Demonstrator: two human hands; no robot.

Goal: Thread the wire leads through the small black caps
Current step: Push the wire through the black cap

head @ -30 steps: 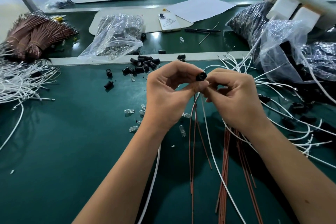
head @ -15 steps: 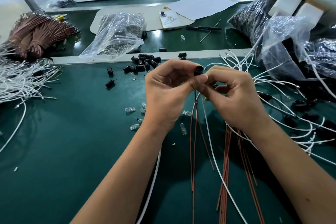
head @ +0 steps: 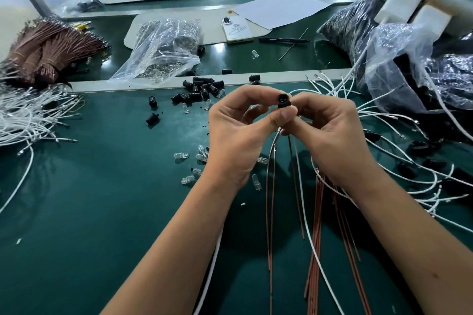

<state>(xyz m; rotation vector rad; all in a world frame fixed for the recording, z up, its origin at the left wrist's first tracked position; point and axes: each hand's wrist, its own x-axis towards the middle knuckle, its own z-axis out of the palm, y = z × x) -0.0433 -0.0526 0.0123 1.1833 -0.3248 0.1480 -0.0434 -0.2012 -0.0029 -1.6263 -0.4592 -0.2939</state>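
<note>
Both hands are raised together above the green matted surface (head: 89, 199). The left hand (head: 238, 135) pinches a small black cylindrical plastic cap (head: 283, 101) between thumb and curled fingers, its open bore tilted up toward the camera. The right hand (head: 332, 135) closes on the same cap from the other side and gathers the thin reddish-brown wire leads (head: 271, 199), which hang below both hands alongside one white insulated wire (head: 307, 225). Whether the lead tips are inside the cap cannot be told; fingers cover its underside. Judgement: threading is under way. To do it well, keep the cap steady in the left pinch, feed the leads straight and parallel, and avoid kinking. Spare loose black caps (head: 202, 89) lie just beyond the left hand; small clear glass bulbs (head: 194, 158) lie beneath it.
</note>
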